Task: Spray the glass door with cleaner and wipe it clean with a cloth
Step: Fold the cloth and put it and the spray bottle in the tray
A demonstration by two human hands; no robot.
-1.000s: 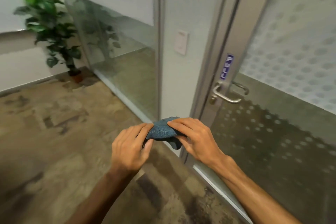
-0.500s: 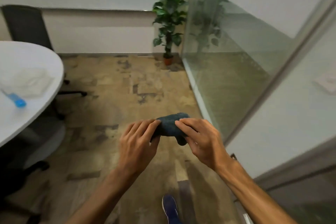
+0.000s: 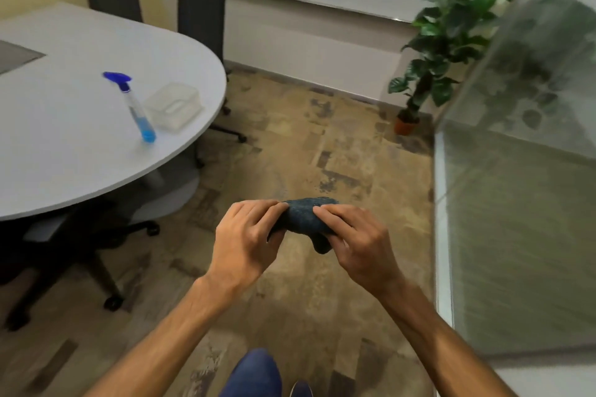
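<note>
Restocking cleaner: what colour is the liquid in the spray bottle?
Blue; the spray bottle shows best in the head view.

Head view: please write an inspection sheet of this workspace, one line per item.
Surface: white rounded table, at left.
Job's things: spray bottle with blue liquid stands on the table; dark blue cloth bunched between the hands.
Clutter: clear plastic container beside the bottle.
Grippers: left hand and right hand both grip the cloth.
Cables: nothing seen.
Surroundings: two dark chairs behind the table, potted plant in the corner, glass panel at right.
</note>
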